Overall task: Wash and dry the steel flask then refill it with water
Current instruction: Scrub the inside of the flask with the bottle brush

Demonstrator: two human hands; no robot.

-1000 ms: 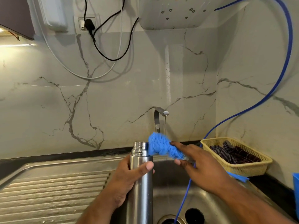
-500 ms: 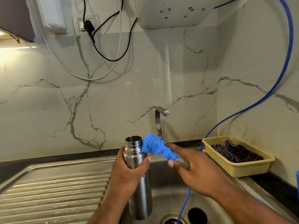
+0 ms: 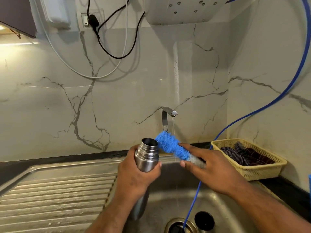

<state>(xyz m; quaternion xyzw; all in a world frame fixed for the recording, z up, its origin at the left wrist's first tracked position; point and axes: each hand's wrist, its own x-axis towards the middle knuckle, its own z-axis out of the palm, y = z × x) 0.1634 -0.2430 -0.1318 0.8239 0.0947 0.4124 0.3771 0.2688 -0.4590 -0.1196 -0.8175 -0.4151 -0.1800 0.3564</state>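
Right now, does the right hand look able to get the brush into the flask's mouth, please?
Probably yes: the left hand holds the flask, uncapped mouth tilted toward the brush in the right hand; bristles sit beside the rim, nothing between.

I see a warm lamp [image 3: 2, 28] glowing at the upper left of the frame, washing the marble wall [image 3: 20, 64] below it yellow (nearly blown out). Elsewhere light is soft and even; the cables [image 3: 116, 56] cast blurry shadows, the steel flask [image 3: 146, 159] glints. Lines bow near the edges; focus looks sharp.
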